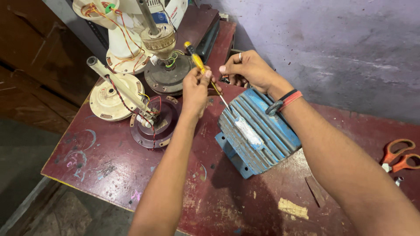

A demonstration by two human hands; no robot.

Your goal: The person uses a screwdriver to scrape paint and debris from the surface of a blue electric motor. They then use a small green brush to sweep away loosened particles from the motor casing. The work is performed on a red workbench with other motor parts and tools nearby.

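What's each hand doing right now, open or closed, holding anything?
Left hand: closed on the yellow-handled screwdriver.
Right hand: fingers curled at the far end of the blue motor; whether it holds anything cannot be told.

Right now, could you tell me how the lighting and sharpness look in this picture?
Head view: soft, even light; faint shadow beside the blue motor housing; the left hand with the yellow screwdriver and the right hand are sharp; the orange scissors lie near the frame edge.
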